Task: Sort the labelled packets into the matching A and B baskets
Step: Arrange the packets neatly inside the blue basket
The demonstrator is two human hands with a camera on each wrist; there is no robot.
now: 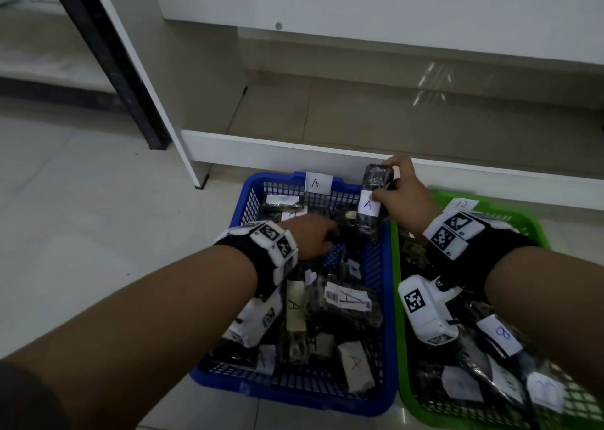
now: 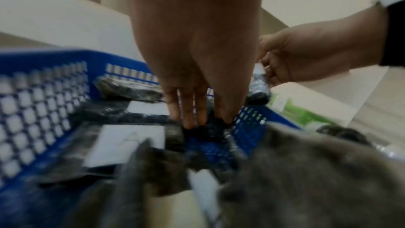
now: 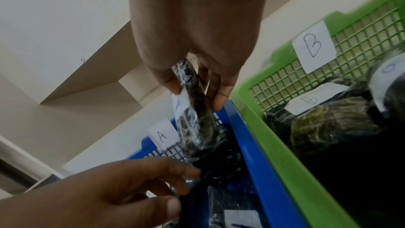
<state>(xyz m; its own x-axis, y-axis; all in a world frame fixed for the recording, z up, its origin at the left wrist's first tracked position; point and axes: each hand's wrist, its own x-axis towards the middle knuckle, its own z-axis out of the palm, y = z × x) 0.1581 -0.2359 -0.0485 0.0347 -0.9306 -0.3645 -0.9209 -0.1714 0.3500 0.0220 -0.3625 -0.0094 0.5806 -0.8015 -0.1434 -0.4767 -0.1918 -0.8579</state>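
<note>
A blue basket (image 1: pixel 389 298) tagged A stands beside a green basket (image 1: pixel 441 197) tagged B; both hold several dark wrapped packets with paper labels. My right hand (image 1: pixel 385 181) pinches a dark packet (image 1: pixel 372 174) labelled A and holds it upright over the blue basket's back right corner. In the right wrist view the thumb and fingers clamp this packet (image 3: pixel 197 124) near its label. My left hand (image 1: pixel 333 230) reaches into the blue basket (image 2: pixel 43 61). Its fingertips (image 2: pixel 188 120) are straight and touch a dark packet (image 2: pixel 210 127) low among the others.
A white shelf base (image 1: pixel 277 151) runs just behind both baskets, with a black post (image 1: pixel 108 56) at the left. Pale tiled floor (image 1: pixel 98 233) lies left of the blue basket. The green basket rim (image 3: pixel 274 136) touches the blue basket rim (image 3: pixel 252 145).
</note>
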